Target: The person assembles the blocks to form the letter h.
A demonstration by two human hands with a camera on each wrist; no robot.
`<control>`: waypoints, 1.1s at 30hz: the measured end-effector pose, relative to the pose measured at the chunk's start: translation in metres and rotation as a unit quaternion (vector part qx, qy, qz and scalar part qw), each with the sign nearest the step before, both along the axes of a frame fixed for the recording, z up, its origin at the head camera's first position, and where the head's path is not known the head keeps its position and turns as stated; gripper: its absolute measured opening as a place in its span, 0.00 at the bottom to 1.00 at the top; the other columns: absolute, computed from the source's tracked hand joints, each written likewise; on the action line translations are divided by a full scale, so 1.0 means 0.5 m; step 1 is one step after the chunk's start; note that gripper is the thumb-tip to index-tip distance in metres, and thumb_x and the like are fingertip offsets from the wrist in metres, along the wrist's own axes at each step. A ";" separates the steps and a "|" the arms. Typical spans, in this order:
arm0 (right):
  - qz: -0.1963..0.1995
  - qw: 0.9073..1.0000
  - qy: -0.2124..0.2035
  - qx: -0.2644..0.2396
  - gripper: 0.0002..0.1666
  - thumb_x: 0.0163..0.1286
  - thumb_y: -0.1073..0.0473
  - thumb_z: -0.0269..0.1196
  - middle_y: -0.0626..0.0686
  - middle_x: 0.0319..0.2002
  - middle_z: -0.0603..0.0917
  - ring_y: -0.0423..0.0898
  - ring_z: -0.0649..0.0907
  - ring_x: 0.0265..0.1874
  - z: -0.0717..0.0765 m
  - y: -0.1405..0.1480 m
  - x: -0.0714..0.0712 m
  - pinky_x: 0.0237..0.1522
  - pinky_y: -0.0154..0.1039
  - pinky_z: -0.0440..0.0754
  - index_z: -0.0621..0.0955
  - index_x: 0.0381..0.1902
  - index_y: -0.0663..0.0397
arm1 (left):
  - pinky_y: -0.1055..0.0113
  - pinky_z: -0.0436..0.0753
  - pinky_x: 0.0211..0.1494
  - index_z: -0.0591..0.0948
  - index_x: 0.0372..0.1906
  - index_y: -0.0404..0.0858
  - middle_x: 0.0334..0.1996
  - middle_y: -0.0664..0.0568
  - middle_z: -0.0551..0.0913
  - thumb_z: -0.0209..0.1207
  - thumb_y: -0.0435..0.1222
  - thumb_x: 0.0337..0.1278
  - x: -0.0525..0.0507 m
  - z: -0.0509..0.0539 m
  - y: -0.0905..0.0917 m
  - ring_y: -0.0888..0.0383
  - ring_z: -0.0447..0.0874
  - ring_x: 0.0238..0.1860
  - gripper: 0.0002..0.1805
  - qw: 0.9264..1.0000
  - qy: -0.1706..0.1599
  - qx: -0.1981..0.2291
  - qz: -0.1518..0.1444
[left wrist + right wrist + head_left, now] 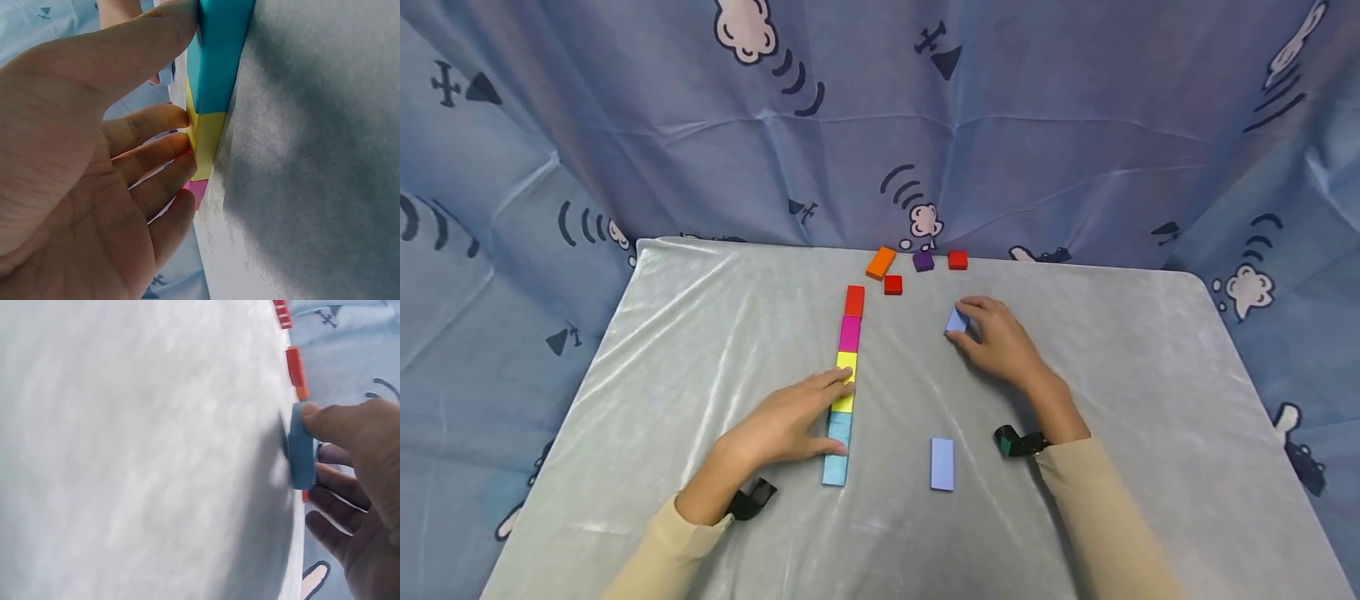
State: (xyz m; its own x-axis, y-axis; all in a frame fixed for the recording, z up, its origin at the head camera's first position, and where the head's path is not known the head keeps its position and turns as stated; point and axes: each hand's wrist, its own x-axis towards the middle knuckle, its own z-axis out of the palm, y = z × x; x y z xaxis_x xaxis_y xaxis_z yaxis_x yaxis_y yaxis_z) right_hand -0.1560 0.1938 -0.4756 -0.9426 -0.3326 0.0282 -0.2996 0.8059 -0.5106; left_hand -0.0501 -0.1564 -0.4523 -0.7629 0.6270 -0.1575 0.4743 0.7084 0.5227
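Note:
A straight row of blocks runs away from me on the cloth. From far to near it goes red block (854, 301), magenta block (849, 333), yellow block (843, 402) and light teal block (835, 471). My left hand (782, 423) rests on this row, its fingers lightly bent against the yellow part and its thumb on the teal part (215, 69). To the right of the row, my right hand (1000, 343) pinches a pale blue block (956, 322) between thumb and fingers. In the right wrist view, that block (302, 456) appears just off the cloth.
Another pale blue block (942, 464) lies between my forearms. Toward the table's far edge are an orange block (881, 262), a small red block (892, 285), a purple block (923, 262) and a second small red block (957, 260). A patterned blue curtain (865, 125) hangs behind the table.

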 end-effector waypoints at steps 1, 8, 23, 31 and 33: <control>0.000 1.000 -0.003 -0.005 0.35 0.74 0.55 0.70 0.68 0.70 0.78 0.66 0.75 0.73 0.002 -0.001 0.005 0.78 0.63 0.70 0.77 0.70 0.70 | 0.49 0.73 0.81 0.73 0.76 0.35 0.80 0.44 0.68 0.78 0.48 0.56 0.001 0.000 0.001 0.46 0.67 0.81 0.46 1.000 -0.001 0.001 0.000; 0.010 1.000 -0.016 -0.015 0.35 0.74 0.54 0.70 0.65 0.70 0.78 0.64 0.77 0.72 0.015 -0.011 0.040 0.76 0.63 0.73 0.77 0.72 0.66 | 0.49 0.74 0.80 0.72 0.76 0.35 0.81 0.45 0.68 0.78 0.48 0.56 0.005 -0.004 0.002 0.46 0.67 0.82 0.46 1.000 -0.002 0.002 -0.001; 0.044 0.999 -0.001 -0.018 0.36 0.72 0.53 0.71 0.63 0.70 0.78 0.62 0.77 0.72 0.020 -0.026 0.100 0.75 0.62 0.75 0.77 0.71 0.66 | 0.49 0.74 0.80 0.73 0.76 0.35 0.80 0.45 0.68 0.78 0.47 0.56 0.000 -0.003 0.001 0.46 0.68 0.81 0.46 1.000 0.000 0.003 0.000; 0.070 0.998 0.005 -0.004 0.35 0.72 0.54 0.71 0.62 0.69 0.80 0.61 0.79 0.71 0.019 -0.027 0.131 0.74 0.62 0.77 0.78 0.71 0.65 | 0.49 0.75 0.79 0.75 0.74 0.36 0.80 0.45 0.69 0.78 0.48 0.55 0.000 -0.002 0.001 0.46 0.69 0.81 0.44 1.000 0.000 0.003 0.000; 0.076 0.997 0.007 -0.008 0.35 0.72 0.53 0.71 0.62 0.69 0.80 0.61 0.79 0.71 0.020 -0.027 0.140 0.73 0.61 0.77 0.78 0.71 0.65 | 0.49 0.76 0.78 0.76 0.72 0.36 0.79 0.45 0.70 0.78 0.49 0.54 0.000 -0.002 0.000 0.47 0.69 0.80 0.43 1.000 0.003 0.004 0.000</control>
